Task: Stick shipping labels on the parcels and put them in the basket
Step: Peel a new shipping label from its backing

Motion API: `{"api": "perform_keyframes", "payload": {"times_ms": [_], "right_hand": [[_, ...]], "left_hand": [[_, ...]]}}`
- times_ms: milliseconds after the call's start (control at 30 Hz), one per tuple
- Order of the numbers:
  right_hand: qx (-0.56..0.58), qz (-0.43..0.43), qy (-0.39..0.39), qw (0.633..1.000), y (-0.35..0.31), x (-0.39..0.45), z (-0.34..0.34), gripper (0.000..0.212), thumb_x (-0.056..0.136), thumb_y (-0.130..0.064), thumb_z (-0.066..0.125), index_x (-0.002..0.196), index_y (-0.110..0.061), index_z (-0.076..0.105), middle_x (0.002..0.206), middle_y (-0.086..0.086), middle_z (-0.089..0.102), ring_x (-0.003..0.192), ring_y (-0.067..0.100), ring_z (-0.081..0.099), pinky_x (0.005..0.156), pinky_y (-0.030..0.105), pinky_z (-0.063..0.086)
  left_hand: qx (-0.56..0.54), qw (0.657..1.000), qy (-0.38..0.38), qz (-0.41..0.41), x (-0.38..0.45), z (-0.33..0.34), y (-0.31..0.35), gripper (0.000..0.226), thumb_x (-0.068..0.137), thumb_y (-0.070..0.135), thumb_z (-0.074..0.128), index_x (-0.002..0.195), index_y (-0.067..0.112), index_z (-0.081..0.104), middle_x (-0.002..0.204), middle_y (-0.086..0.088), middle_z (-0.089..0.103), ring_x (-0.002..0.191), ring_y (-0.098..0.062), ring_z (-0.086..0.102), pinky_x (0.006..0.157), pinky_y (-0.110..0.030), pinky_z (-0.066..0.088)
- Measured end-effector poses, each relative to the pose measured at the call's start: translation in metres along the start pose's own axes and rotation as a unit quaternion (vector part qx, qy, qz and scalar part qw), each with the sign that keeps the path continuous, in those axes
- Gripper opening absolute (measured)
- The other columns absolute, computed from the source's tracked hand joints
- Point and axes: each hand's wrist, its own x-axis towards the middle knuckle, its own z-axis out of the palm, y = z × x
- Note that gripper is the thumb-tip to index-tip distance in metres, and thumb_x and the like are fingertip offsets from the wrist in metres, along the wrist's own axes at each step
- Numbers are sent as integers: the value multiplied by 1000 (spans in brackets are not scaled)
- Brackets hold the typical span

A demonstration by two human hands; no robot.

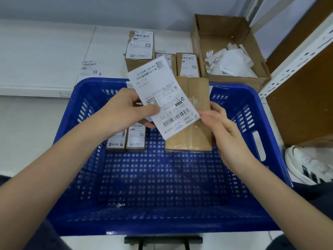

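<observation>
A white shipping label (162,98) is held tilted over the blue plastic basket (252,120). My left hand (124,110) pinches its left edge with thumb on top. My right hand (219,123) pinches the label's near right corner, with its fingers against a brown taped parcel (192,138) that stands on end in the basket behind the label. Two small labelled parcels (126,139) lie in the basket at the far left, partly hidden by my left hand.
Three labelled cardboard parcels (140,49) stand on the floor behind the basket. An open carton (228,56) with crumpled label backings sits at the back right. A loose label sheet (90,68) lies at the back left. White shelf upright and a sneaker (306,163) are at right.
</observation>
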Motion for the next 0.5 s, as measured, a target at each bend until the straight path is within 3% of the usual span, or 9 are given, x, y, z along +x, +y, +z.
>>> {"api": "perform_keyframes", "payload": {"times_ms": [100, 233, 333, 400, 500], "right_hand": [[-50, -19, -3, 999, 0, 0, 0, 19, 71, -44, 64, 85, -37, 74, 133, -19, 43, 132, -3, 35, 102, 25, 41], [-48, -14, 5, 999, 3, 2, 1, 20, 70, -42, 64, 85, -32, 74, 134, -15, 45, 131, 0, 38, 105, 28, 40], [-59, -2, 15, 998, 7, 2, 2, 20, 71, -42, 64, 84, -30, 74, 135, -15, 44, 125, -6, 42, 94, 14, 43], [-53, 7, 22, 998, 10, 2, 4, 18, 74, -38, 66, 86, -28, 73, 134, -15, 43, 115, -17, 43, 81, 3, 42], [-53, 7, 19, 998, 11, 3, 4, 14, 79, -33, 65, 89, -28, 73, 134, -15, 42, 115, -16, 42, 79, 0, 40]], "left_hand": [[10, 1000, 6, -4, 1, 0, -1, 17, 88, 4, 63, 92, 20, 68, 89, 19, 72, 85, -6, 70, 63, -19, 57], [-4, 999, 45, -13, 4, 1, -7, 11, 88, 12, 65, 96, 17, 71, 93, 7, 75, 85, -15, 72, 69, -30, 60], [-32, 996, 73, -27, 5, 13, -14, 13, 89, 18, 65, 100, 15, 71, 95, 1, 75, 83, -15, 71, 66, -30, 60], [-11, 997, 71, -20, 4, 22, -19, 18, 89, 18, 65, 107, 17, 69, 101, 5, 72, 84, -10, 70, 63, -25, 59], [18, 997, 74, -5, 5, 25, -23, 22, 91, 15, 63, 113, 18, 67, 108, 12, 68, 87, -5, 68, 64, -19, 57]]}}
